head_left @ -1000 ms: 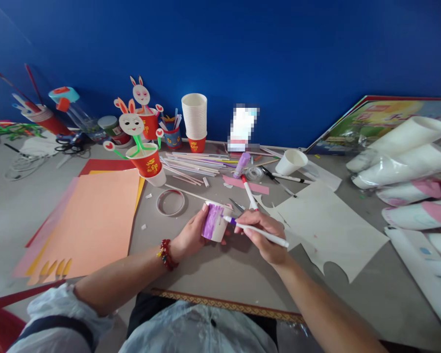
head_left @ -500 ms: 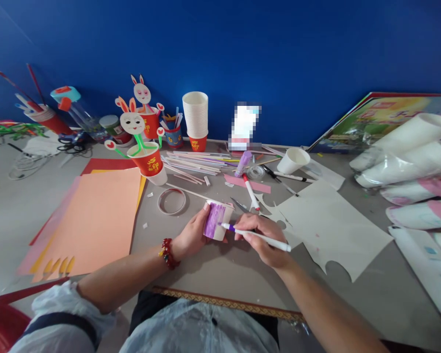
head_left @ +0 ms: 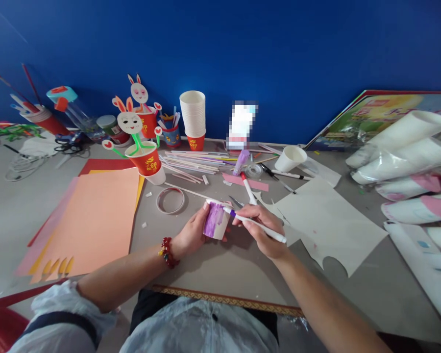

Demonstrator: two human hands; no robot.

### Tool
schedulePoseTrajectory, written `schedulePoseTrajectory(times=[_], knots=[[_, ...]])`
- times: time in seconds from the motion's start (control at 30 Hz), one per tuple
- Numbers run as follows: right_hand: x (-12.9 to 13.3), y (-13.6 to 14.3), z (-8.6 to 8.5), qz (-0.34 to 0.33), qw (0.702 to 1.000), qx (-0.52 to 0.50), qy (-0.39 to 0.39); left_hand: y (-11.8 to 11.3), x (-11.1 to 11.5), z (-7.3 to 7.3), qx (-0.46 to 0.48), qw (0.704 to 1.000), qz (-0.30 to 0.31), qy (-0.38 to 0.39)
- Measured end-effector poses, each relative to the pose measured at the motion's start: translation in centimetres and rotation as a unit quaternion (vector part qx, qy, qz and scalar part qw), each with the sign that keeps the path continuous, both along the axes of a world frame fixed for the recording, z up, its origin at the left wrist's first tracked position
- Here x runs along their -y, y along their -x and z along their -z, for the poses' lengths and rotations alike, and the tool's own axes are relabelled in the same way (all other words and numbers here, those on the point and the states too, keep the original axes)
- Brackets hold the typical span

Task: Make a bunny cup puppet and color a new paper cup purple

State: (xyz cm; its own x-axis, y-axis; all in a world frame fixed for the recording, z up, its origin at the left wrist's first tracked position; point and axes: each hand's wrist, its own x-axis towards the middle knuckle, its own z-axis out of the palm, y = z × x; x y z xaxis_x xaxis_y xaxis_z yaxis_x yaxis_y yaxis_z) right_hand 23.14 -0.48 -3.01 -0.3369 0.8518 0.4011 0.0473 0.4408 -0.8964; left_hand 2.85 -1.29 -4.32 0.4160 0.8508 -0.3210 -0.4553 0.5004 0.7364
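Observation:
My left hand (head_left: pixel 191 229) is wrapped round a white paper cup (head_left: pixel 216 220), tilted over the near middle of the table. Purple strokes cover the cup's left part; its right part is white. My right hand (head_left: pixel 262 228) grips a white marker pen (head_left: pixel 257 227) with a purple collar, its tip at the cup's upper right side. Close by lie a roll of tape (head_left: pixel 170 212) and a white marker with a red end (head_left: pixel 248 187). Scissors (head_left: pixel 235 201) show partly behind the cup and my right hand.
Stacked coloured paper (head_left: pixel 99 211) lies left, a cut white sheet (head_left: pixel 334 220) right. Behind stand a red cup with a rabbit figure (head_left: pixel 147 162), stacked white cups (head_left: pixel 193 115), several thin sticks (head_left: pixel 191 162) and another white cup (head_left: pixel 291 159). Bagged cups (head_left: pixel 400 152) lie far right.
The marker tip has moved up the cup towards its upper right side, and my right hand has risen slightly. My left hand still holds the cup. The whole view has shifted a little.

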Motion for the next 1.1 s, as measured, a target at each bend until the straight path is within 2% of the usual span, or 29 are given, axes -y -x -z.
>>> schedulePoseTrajectory(times=[0.13,0.3,0.47,0.67,0.8,0.97,1.1], knots=[[0.2,0.1,-0.2,-0.059,0.998,0.015,-0.017,-0.1,0.0,0.1,0.001,1.0,-0.009,-0.005],[0.0,-0.2,0.0,0.022,0.999,0.022,-0.012,0.0,0.0,0.1,-0.005,1.0,0.0,0.003],[0.0,-0.4,0.2,-0.052,0.998,0.019,-0.021,0.0,0.1,0.1,-0.013,1.0,-0.003,0.007],[0.1,-0.3,-0.2,0.027,0.999,0.026,-0.03,0.0,0.1,0.2,-0.016,1.0,0.003,-0.004],[0.3,-0.2,-0.8,-0.033,0.995,0.042,-0.087,-0.1,0.2,0.2,-0.018,0.999,-0.032,0.003],[0.3,-0.1,-1.1,0.014,0.993,0.051,-0.105,-0.3,0.3,0.1,-0.012,0.999,-0.038,-0.001],[0.3,-0.1,-1.1,-0.038,0.992,0.046,-0.111,-0.3,0.3,0.2,-0.016,0.999,-0.044,-0.006]])
